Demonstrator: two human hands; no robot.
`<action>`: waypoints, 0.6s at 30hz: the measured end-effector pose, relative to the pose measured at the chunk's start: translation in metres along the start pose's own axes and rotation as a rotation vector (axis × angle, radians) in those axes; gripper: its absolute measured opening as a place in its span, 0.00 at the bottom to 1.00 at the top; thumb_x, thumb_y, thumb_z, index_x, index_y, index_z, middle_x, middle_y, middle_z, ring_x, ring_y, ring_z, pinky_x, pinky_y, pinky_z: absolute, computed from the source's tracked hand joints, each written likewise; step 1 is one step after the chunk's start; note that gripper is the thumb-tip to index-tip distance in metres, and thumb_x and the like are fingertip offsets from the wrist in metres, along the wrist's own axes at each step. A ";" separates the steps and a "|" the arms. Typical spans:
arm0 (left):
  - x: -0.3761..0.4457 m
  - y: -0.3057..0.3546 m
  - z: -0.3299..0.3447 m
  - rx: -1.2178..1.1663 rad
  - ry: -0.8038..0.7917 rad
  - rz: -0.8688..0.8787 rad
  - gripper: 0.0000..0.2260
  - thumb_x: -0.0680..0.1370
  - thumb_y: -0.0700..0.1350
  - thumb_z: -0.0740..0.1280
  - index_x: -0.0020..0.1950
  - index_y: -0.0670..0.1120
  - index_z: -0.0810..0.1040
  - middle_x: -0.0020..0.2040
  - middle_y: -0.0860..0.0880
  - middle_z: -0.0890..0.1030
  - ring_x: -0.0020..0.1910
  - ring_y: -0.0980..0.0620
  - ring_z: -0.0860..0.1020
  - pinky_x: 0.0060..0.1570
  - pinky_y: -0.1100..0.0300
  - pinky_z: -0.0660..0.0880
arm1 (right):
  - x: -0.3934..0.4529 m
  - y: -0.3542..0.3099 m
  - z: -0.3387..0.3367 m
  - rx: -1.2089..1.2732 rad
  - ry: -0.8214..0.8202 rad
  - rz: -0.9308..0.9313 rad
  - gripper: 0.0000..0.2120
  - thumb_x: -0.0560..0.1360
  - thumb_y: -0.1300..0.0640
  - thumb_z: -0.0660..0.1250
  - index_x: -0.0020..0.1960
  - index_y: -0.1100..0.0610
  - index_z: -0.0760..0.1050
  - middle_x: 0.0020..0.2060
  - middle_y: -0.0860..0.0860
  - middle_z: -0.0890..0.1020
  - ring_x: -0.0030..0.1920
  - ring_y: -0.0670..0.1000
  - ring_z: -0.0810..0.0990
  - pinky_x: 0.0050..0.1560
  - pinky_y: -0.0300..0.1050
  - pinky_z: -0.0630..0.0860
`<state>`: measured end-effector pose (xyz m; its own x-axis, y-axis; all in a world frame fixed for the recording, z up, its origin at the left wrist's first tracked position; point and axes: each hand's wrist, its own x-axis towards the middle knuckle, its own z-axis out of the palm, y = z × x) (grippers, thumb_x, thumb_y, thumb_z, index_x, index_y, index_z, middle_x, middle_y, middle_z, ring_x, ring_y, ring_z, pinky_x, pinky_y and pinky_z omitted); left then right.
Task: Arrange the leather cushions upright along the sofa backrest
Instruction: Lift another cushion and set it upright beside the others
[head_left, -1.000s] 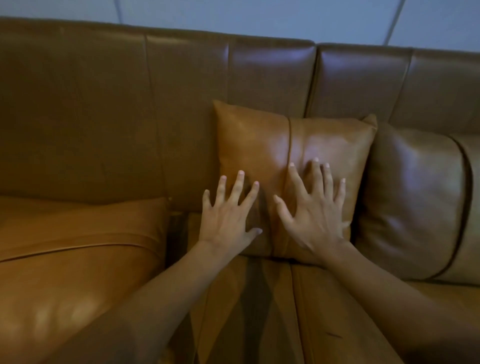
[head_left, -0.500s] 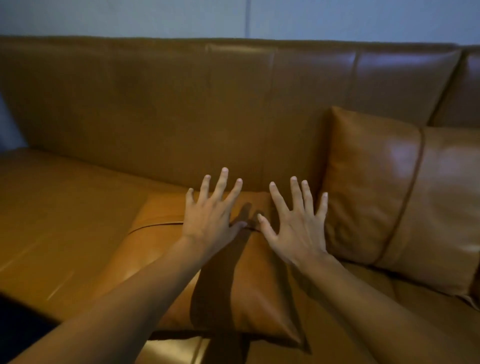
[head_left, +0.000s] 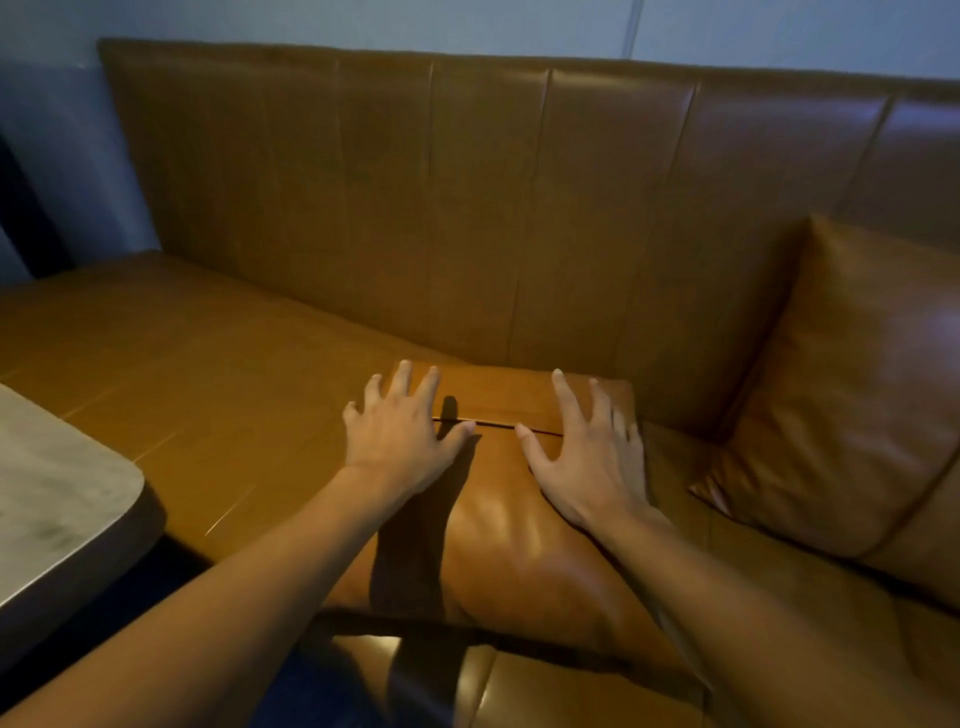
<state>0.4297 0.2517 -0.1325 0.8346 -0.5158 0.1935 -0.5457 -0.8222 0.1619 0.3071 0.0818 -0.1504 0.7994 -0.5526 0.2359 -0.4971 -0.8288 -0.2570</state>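
Observation:
A tan leather cushion (head_left: 509, 530) lies flat on the sofa seat, its far edge close to the backrest (head_left: 467, 208). My left hand (head_left: 400, 436) rests spread over its far left part, fingers apart. My right hand (head_left: 587, 457) lies spread on its far right part, fingers apart. Neither hand grips anything. A second tan cushion (head_left: 857, 395) stands upright against the backrest at the right, partly cut off by the frame edge.
The long sofa seat (head_left: 182, 364) stretches to the left of the flat cushion. A grey table corner (head_left: 57, 499) juts in at the lower left, close to the seat's front edge. A blue-grey wall (head_left: 52, 130) rises behind and left of the sofa.
My view has swung left from the upright cushion. Both hands left that cushion, moved left and forward, and now lie on the flat cushion.

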 end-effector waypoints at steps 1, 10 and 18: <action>0.001 -0.002 0.001 -0.024 -0.046 -0.048 0.38 0.73 0.73 0.53 0.79 0.55 0.54 0.79 0.45 0.60 0.76 0.36 0.57 0.67 0.34 0.61 | 0.001 0.003 0.002 0.045 -0.029 0.057 0.39 0.74 0.25 0.47 0.80 0.40 0.44 0.80 0.58 0.57 0.78 0.62 0.58 0.72 0.67 0.61; 0.006 -0.019 0.020 -0.294 -0.347 -0.381 0.50 0.64 0.82 0.47 0.80 0.56 0.48 0.74 0.35 0.63 0.68 0.29 0.67 0.63 0.35 0.68 | 0.020 0.036 0.011 0.369 -0.312 0.638 0.51 0.68 0.18 0.49 0.81 0.44 0.41 0.77 0.60 0.63 0.72 0.66 0.68 0.68 0.60 0.68; -0.001 -0.022 0.029 -0.368 -0.294 -0.417 0.56 0.56 0.85 0.44 0.79 0.59 0.47 0.72 0.37 0.68 0.66 0.31 0.69 0.62 0.38 0.70 | 0.033 0.048 -0.001 0.771 -0.457 0.870 0.68 0.56 0.24 0.75 0.81 0.49 0.42 0.78 0.58 0.62 0.72 0.66 0.67 0.67 0.68 0.67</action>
<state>0.4435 0.2635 -0.1644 0.9400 -0.2576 -0.2236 -0.1167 -0.8588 0.4988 0.3089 0.0238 -0.1544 0.4260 -0.6816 -0.5950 -0.7156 0.1486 -0.6825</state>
